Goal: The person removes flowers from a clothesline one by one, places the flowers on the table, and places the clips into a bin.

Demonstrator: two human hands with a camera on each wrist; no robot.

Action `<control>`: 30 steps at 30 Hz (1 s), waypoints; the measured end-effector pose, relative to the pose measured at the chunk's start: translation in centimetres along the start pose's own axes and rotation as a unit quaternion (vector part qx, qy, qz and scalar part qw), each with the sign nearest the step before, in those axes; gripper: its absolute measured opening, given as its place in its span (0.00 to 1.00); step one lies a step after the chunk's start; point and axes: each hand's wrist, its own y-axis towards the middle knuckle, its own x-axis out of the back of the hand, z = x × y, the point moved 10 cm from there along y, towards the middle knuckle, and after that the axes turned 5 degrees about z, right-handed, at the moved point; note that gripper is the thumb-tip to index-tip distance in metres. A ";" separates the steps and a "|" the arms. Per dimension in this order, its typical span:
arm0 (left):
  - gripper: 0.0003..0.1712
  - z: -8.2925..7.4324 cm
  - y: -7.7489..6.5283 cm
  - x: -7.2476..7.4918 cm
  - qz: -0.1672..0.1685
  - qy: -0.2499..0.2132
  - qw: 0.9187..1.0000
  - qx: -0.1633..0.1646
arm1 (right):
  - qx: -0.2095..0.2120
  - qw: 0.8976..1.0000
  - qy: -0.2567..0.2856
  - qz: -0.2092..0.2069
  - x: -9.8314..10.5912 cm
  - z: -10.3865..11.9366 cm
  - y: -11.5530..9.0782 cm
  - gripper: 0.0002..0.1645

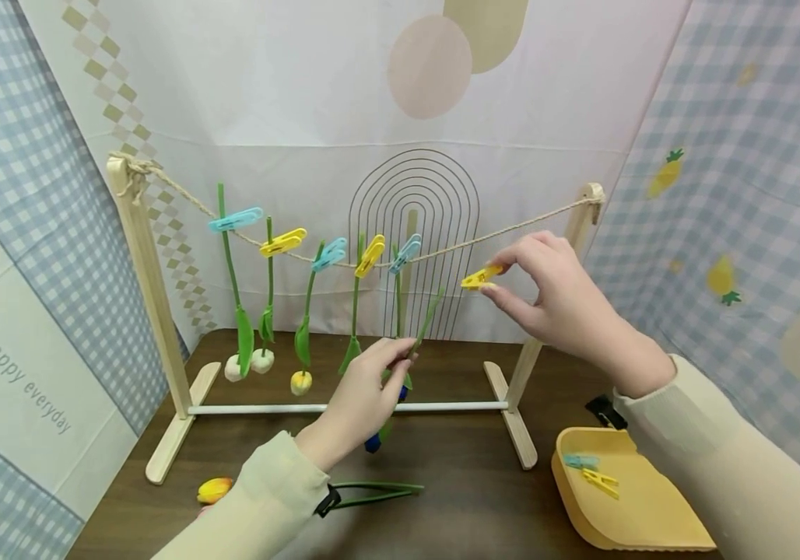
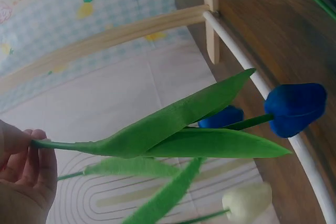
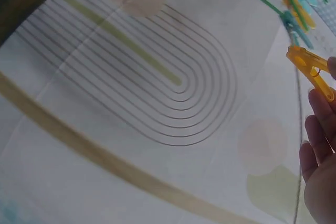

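My left hand (image 1: 372, 389) pinches the green stem of a blue artificial tulip (image 2: 295, 109), which hangs head down below the fingers with long leaves (image 2: 173, 121). Between thumb and fingers of my right hand (image 1: 557, 299) is a yellow clothespin (image 1: 480, 278), just right of the stem's upper end and below the rope (image 1: 491, 236). Along the rope's left and middle, blue and yellow clothespins hold several tulips upside down, among them white ones (image 1: 263, 360) and a yellow one (image 1: 300, 383). Another blue tulip (image 2: 223, 116) shows behind the held one.
A wooden stand (image 1: 152, 295) with a white crossbar (image 1: 253, 409) carries the rope. At the right front, a yellow tray (image 1: 641, 505) contains blue and yellow clothespins (image 1: 599, 482). An orange-yellow tulip (image 1: 214, 490) and loose green stems (image 1: 379, 495) lie on the dark table near my left forearm.
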 end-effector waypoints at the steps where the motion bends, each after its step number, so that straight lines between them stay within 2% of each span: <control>1: 0.18 -0.1 -0.2 0.0 0.006 0.007 1.000 -0.004 | -0.003 1.000 0.004 0.007 -0.2 -0.2 -0.3 0.15; 6: 0.19 -0.6 -1.5 0.1 0.036 0.063 0.997 -0.025 | -0.037 0.998 0.021 0.047 -1.7 -1.3 -2.4 0.16; 13: 0.18 -0.6 -3.5 -0.7 0.093 0.141 0.984 -0.055 | -0.083 0.992 0.024 0.095 -4.0 -2.8 -6.2 0.19; 17: 0.17 0.2 -4.7 -1.5 0.136 0.167 0.976 -0.043 | -0.102 0.988 0.017 0.112 -5.1 -3.5 -8.6 0.21; 21: 0.18 1.4 -6.1 -2.4 0.189 0.191 0.963 -0.012 | -0.135 0.983 0.015 0.120 -6.0 -4.6 -11.5 0.20; 25: 0.18 2.4 -7.6 -3.2 0.236 0.219 0.947 0.012 | -0.202 0.968 0.030 0.143 -7.0 -6.2 -15.1 0.18; 30: 0.17 3.1 -9.3 -4.3 0.278 0.255 0.926 0.017 | -0.287 0.940 0.049 0.180 -8.2 -8.1 -19.6 0.17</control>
